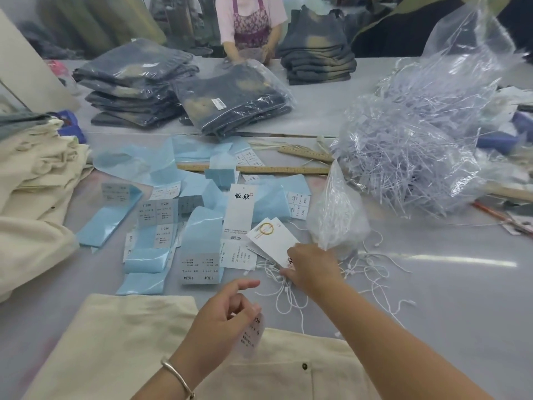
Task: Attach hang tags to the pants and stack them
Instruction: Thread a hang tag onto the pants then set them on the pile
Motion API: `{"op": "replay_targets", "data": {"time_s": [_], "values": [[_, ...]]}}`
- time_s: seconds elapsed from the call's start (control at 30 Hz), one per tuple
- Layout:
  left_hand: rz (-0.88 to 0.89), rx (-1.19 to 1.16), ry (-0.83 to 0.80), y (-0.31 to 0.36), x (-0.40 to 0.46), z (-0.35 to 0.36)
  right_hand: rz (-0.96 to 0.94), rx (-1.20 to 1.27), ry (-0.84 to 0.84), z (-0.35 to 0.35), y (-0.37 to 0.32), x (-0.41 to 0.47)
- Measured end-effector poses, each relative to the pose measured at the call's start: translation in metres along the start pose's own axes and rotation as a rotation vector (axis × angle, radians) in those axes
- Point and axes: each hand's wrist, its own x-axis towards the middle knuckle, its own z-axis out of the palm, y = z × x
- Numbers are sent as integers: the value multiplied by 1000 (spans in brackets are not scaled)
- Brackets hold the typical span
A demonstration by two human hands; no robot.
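**Tagging cream pants at a crowded bench**

I am looking down from the head camera at a grey bench. At its near edge lie folded cream pants, a dark rivet showing by the pocket. My left hand, a silver bangle on the wrist, hovers over them, its curled fingers pinching a small white size tag printed with an S. My right hand reaches toward the middle of the bench and rests on a tangle of white tag strings; its fingertips are hidden, so I cannot tell whether it grips any. Just beyond that hand lie white hang tags, one with a gold ring mark, and a tall tag with black characters.

Blue paper slips and grey label sheets are scattered left of centre. More cream pants are piled at the left edge. A clear bag of plastic fasteners slumps toward the right side (quite a heap). Near the far edge sit bagged dark jeans, where another person works.
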Motion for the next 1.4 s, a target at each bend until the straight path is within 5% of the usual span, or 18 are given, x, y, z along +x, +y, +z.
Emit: {"op": "replay_targets", "data": {"time_s": [0.43, 0.53, 0.67, 0.83, 0.93, 1.13, 1.4], "values": [[13, 32, 49, 2, -17, -10, 83, -30, -162, -28, -10, 1], [23, 24, 65, 6, -20, -16, 69, -43, -28, -41, -14, -5], [35, 25, 61, 10, -30, -27, 19, -102, 417, -78, -23, -15], [60, -14, 60, 9, -42, -51, 190, -115, 367, -110, -35, -40], [72, -56, 48, 11, -49, -70, 309, 246, 530, -108, -42, -72], [98, -77, -90, 38, -76, -110, 509, 1473, 535, -101, -83, -158], [230, -155, -384, 64, -137, -111, 365, 1714, 623, -103, -145, -231]]}}
